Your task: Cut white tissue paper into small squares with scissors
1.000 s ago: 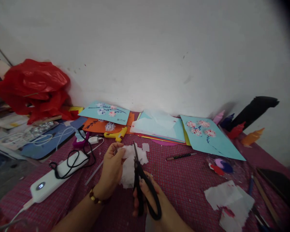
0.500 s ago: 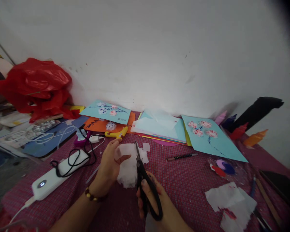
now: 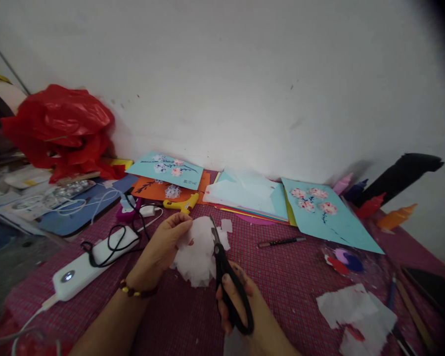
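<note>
Tablecloth [image 3: 282, 287] in dark red check runs beneath everything before us. Towards its far right lies a light-blue flower picture [image 3: 341, 220]. To our left is a white power pack [image 3: 77, 277], a black cord [image 3: 86, 245] looped over it; that cord could snag our forearm if the elbow swung out. Our left hand [image 3: 166, 242] has thumb and forefinger pinched together on the upper left edge of white paper [image 3: 200, 232], directly in front of us; how many layers are caught we cannot tell. Our right hand [image 3: 255, 296] curls through the handles of black scissors [image 3: 219, 252], blades just at the paper's right side; how far they are parted is unclear. A slack pinch would let the thin sheet buckle and tear, and a blade straying left could nick our left hand. Last, a loose white square [image 3: 226, 225] lies just right of the blades, easily nudged away.
</note>
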### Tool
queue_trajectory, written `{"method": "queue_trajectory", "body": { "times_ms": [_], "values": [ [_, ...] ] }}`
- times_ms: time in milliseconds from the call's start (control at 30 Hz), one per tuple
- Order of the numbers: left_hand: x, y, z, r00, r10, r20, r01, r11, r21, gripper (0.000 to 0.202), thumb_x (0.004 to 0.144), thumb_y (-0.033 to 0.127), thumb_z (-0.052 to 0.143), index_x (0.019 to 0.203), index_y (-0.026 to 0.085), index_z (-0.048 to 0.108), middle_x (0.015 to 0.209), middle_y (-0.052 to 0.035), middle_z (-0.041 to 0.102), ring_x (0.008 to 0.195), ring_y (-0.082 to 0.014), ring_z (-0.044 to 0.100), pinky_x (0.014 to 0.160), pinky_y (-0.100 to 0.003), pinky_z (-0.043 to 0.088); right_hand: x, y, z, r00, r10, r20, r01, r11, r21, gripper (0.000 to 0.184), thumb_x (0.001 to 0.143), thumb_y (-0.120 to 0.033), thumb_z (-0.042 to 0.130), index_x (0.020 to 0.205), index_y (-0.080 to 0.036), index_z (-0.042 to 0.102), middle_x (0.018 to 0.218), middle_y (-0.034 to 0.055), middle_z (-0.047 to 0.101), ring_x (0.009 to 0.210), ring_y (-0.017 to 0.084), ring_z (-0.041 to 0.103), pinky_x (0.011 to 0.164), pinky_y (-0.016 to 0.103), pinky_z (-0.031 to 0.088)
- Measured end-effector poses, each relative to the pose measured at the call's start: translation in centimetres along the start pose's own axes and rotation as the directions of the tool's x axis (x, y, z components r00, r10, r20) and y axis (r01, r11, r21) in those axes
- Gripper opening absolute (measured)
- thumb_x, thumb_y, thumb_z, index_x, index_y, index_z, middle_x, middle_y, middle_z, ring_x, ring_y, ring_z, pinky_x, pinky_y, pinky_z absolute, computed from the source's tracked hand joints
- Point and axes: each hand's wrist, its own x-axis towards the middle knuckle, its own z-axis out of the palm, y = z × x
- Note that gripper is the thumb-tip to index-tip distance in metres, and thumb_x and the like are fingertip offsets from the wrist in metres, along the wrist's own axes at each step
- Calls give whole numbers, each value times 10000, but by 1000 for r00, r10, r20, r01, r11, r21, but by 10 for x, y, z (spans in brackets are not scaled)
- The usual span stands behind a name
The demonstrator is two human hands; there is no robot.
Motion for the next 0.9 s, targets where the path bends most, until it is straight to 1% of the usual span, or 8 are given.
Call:
{"method": "queue_trajectory", "body": {
  "times_ms": [133,233,333,433,533,667,733,900],
  "values": [
    [2,0,1,1000,10,-6,-10,993,-114,367,522,147,855,831,152,657,718,26,630,544,-78,559,516,-197,477,2,0,-9,998,14,57,-18,997,76,555,682,-655,733,923,-190,550,705,-19,612,488,81,538,427,197,459],
    [5,1,-1,995,79,-63,-90,977,-193,392,514,94,838,864,146,669,745,14,640,615,-85,586,575,-188,471,4,4,-23,996,39,80,-47,994,102,623,640,-662,759,999,-198,550,736,-5,637,518,103,571,464,225,468],
    [8,3,-3,974,175,-141,-204,953,-223,363,533,96,822,861,145,674,746,13,637,654,-80,586,613,-175,454,5,6,-36,985,71,157,-78,996,36,628,662,-655,750,1036,-197,540,780,15,649,549,116,604,490,238,471],
    [9,5,-4,964,218,-155,-248,944,-217,364,547,115,820,879,151,677,748,19,629,655,-72,572,608,-166,431,4,5,-39,961,136,239,-123,990,-69,697,680,-652,741,1150,-199,497,798,22,655,563,120,618,511,241,475],
    [8,3,-2,965,222,-143,-248,947,-203,355,541,120,820,866,152,680,747,19,625,648,-73,566,607,-171,426,0,2,-34,955,149,256,-118,985,-129,750,673,-678,727,1191,-200,470,758,-4,629,515,94,575,490,223,450],
    [3,-5,5,980,180,-86,-193,966,-171,360,541,146,829,862,162,669,742,18,628,611,-77,556,577,-183,414,-3,-1,-29,965,53,257,3,977,-213,537,793,-648,633,1063,-193,541,730,-15,580,530,79,527,504,212,425],
    [1,-10,9,986,152,-61,-160,976,-148,369,539,165,839,864,163,664,739,19,631,598,-76,550,567,-185,410,-2,-1,-29,969,19,248,37,975,-221,484,827,-629,605,1015,-185,561,714,-17,558,540,76,512,511,208,420],
    [-1,-17,14,992,126,-27,-128,988,-85,353,530,182,846,834,147,670,730,13,633,598,-75,541,569,-187,410,2,2,-28,990,33,139,-11,987,-161,604,727,-654,695,1084,-193,534,717,-32,540,477,63,460,419,189,370]
  ]
}}
